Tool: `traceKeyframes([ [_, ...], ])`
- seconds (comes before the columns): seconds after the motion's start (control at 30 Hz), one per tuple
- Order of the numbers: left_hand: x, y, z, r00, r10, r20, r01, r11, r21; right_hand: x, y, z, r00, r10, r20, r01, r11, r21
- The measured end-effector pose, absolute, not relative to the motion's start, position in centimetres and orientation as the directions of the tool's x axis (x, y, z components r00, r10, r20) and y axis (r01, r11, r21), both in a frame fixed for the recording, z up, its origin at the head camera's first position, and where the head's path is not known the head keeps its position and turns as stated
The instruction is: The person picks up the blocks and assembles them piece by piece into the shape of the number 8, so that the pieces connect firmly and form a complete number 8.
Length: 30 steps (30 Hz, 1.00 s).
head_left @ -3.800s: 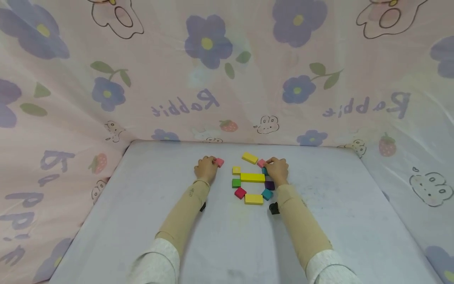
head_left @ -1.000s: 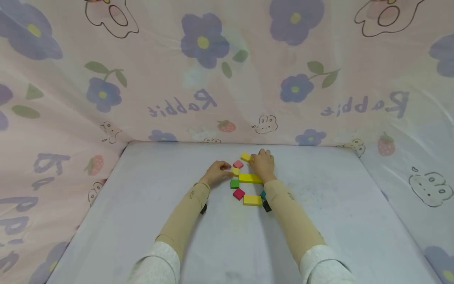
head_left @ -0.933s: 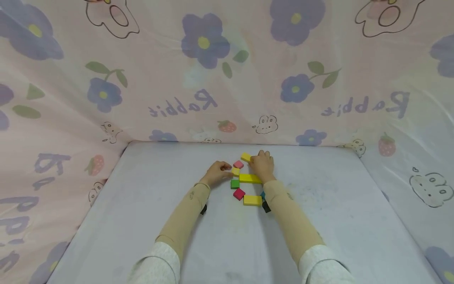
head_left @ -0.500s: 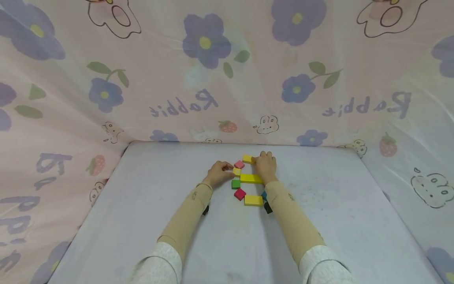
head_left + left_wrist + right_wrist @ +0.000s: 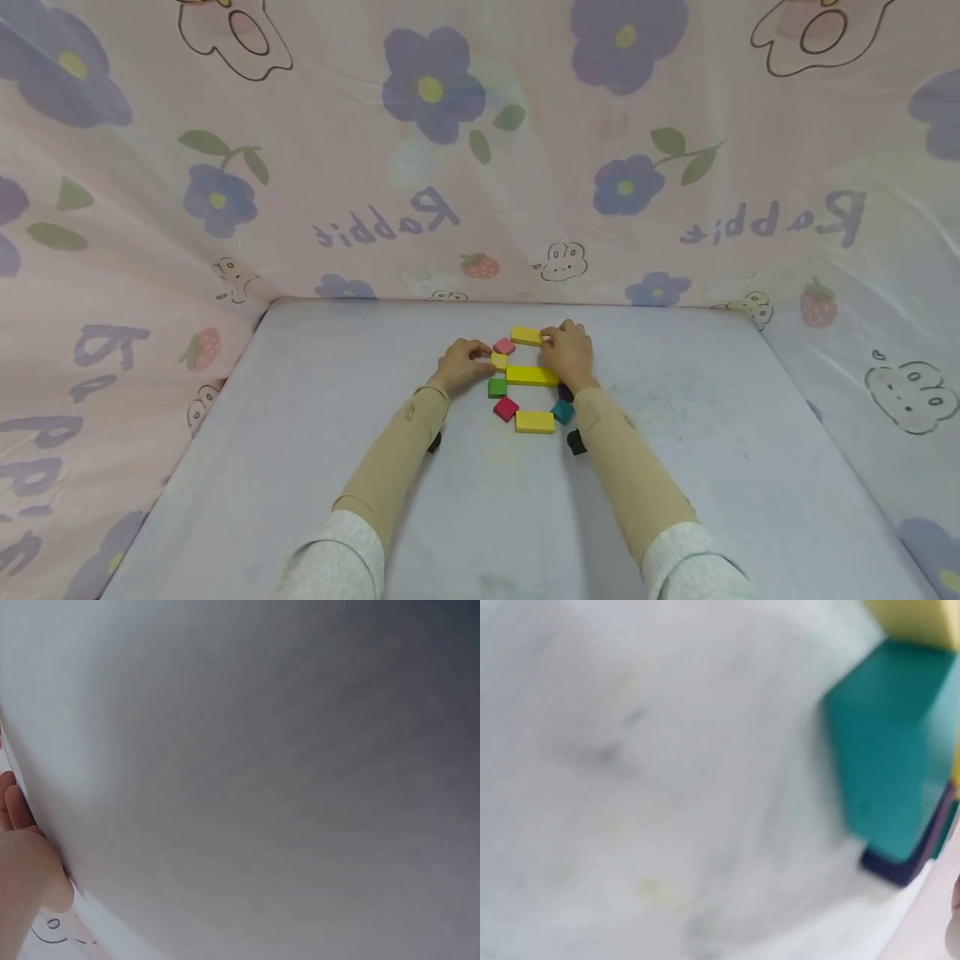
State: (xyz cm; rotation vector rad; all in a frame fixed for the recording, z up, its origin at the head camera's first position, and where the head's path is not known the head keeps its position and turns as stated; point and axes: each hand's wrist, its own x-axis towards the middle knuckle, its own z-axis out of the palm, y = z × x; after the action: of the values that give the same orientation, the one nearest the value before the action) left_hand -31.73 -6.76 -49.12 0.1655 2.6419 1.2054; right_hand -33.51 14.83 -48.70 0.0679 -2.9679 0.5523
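My right hand pinches the right end of the upper yellow block with its fingertips. At the left, my left hand has thumb and index finger on a small yellow block. Just behind that sits a pink block. A long yellow block lies across the middle of the outline. Below on the left are a green block and a red block. A purple block is partly hidden by the right hand; a teal block looms large in the right wrist view.
Another yellow block forms the near side of the outline. Everything lies flat on a white table inside a patterned curtain. Small dark objects show beside the forearms.
The upper yellow block has turned from slanted to level, and my right hand has shifted right. The left hand came in from the left; its pink block now lies behind the small yellow one.
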Motion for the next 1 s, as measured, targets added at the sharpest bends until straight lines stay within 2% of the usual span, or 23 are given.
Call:
traceKeyframes([
  [0.27, -32.2, -6.7, -49.1, -0.964, 0.210, -0.162, 0.025, 0.682, 0.731, -33.5, 17.1, -49.4, -0.991, 0.072, 0.110, 0.009, 0.873, -0.487],
  [0.57, -32.2, -6.6, -49.3, -0.964, 0.208, -0.167, 0.032, 0.710, 0.704, -33.6, 17.4, -49.5, -1.000, 0.030, -0.008, 0.030, 0.902, -0.432],
  [0.7, -31.9, -6.6, -49.2, -0.962, 0.205, -0.181, 0.021, 0.713, 0.700, -33.3, 17.2, -49.7, -0.999, 0.006, 0.049, -0.016, 0.903, -0.429],
  [1.0, -31.7, -6.4, -49.4, -0.960, 0.200, -0.197, 0.007, 0.717, 0.697, -32.9, 16.0, -49.5, -0.967, -0.115, 0.226, -0.210, 0.864, -0.458],
])
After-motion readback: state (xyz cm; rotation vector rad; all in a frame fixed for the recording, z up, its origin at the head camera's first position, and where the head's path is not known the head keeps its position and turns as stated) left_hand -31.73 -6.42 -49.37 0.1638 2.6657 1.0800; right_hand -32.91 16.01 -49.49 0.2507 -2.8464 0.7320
